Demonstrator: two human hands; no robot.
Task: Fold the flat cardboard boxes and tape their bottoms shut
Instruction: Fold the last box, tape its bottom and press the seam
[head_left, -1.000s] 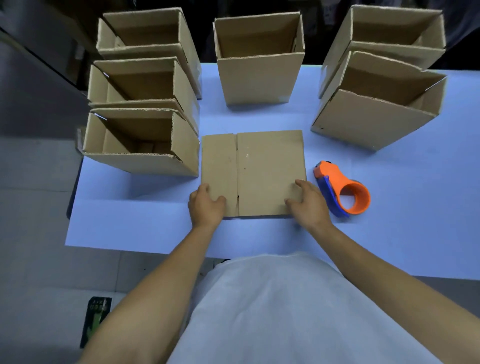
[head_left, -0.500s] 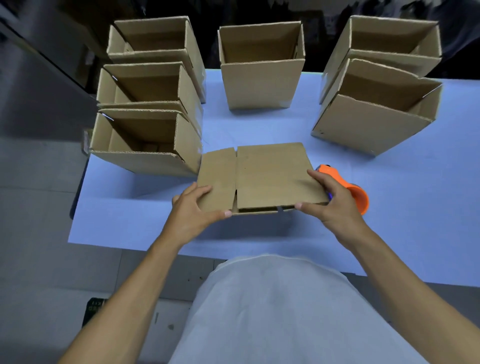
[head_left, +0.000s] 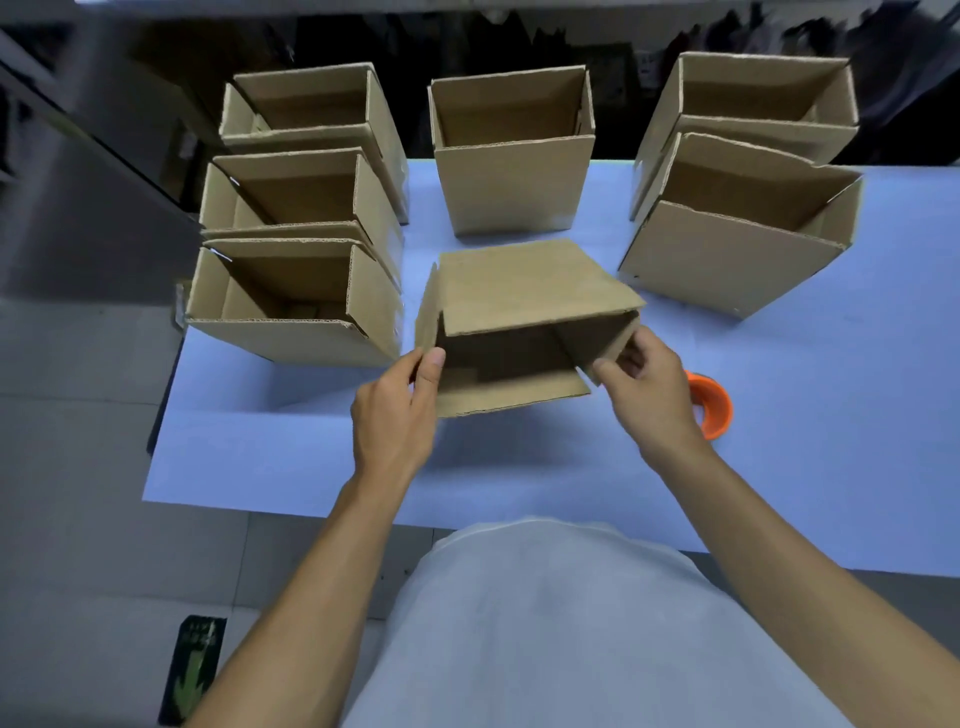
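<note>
We are holding the half-opened box (head_left: 524, 317) above the table's (head_left: 831, 415) near edge | left hand (head_left: 397, 415) pinching its left flap | right hand (head_left: 649, 395) pinching its right flap | tape dispenser (head_left: 709, 402) lying beside the right hand.

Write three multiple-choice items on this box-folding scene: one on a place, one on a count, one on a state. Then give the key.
1. Where does the orange tape dispenser lie?
A. on the table behind the right hand
B. inside an upright box
C. on the floor

2. How many upright folded boxes stand on the table?
A. three
B. six
C. nine

3. What state is the held box in?
A. pressed flat
B. partly opened into a tube
C. taped shut

Key: 1 A, it peeks out past the right hand. 2 B, three at left, one in the middle, two at right. 3 B, the left hand and right hand hold its near edges, and its hollow inside shows.
</note>
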